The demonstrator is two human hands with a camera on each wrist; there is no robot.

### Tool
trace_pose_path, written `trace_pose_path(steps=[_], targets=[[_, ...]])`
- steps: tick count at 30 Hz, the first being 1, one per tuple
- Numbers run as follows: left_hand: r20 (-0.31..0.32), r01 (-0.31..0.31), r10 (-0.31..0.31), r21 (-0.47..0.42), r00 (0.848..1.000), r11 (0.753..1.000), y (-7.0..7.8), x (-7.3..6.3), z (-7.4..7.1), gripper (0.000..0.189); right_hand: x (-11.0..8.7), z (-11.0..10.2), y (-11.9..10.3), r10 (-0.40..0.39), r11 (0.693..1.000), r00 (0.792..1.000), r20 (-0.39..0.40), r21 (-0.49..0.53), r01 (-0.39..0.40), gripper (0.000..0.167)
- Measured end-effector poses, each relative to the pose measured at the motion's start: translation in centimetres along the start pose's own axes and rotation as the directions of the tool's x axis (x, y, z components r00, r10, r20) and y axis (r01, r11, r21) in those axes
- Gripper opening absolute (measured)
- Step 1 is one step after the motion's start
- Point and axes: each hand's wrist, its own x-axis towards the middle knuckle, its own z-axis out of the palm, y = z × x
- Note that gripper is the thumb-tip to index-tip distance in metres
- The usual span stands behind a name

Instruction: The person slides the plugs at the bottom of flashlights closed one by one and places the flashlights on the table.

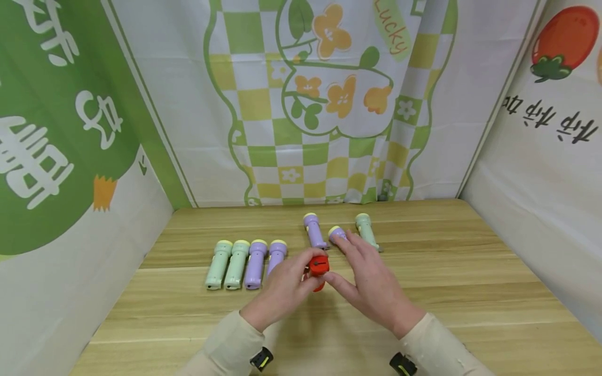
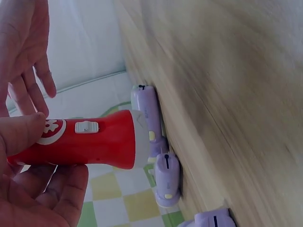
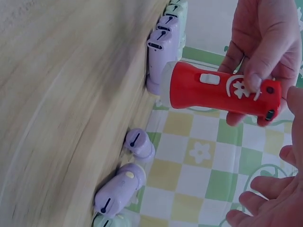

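Observation:
A red flashlight [image 1: 319,265] with a white lens rim is gripped in my left hand [image 1: 284,287], thumb on one side and fingers on the other. Its lens end points down toward the table and its tail faces up. A white slide switch and flower print show on its body [image 2: 90,139] in the left wrist view. My right hand [image 1: 376,284] is spread close beside the flashlight, its thumb near the tail end. Behind the right fingertips lies a purple flashlight [image 1: 336,233], partly hidden.
Left of my hands, two green flashlights [image 1: 218,265] and two purple ones [image 1: 256,264] lie in a row, lenses away from me. Farther back lie another purple flashlight [image 1: 314,231] and a green one [image 1: 367,231]. Printed curtains [image 1: 329,156] border the wooden table [image 1: 447,292].

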Motion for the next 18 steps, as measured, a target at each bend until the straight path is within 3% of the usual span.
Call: trace_pose_path(steps=[6,12,18], targets=[[-0.007,-0.014,0.016,0.219,1.000,0.976,-0.3,0.3,0.4,0.041,-0.1,-0.2,0.4,0.050,0.998,0.999,0.007,-0.029,-0.050,0.082],[0.011,-0.070,0.073,0.438,0.997,0.896,-0.7,0.3,1.0,0.041,-0.4,0.0,0.6,0.074,0.994,0.997,0.026,-0.083,-0.072,0.096],[0.040,-0.144,0.144,0.519,0.989,0.843,-1.2,0.2,1.7,0.033,-0.6,0.1,0.7,0.073,0.992,0.997,0.029,-0.106,-0.070,0.097]])
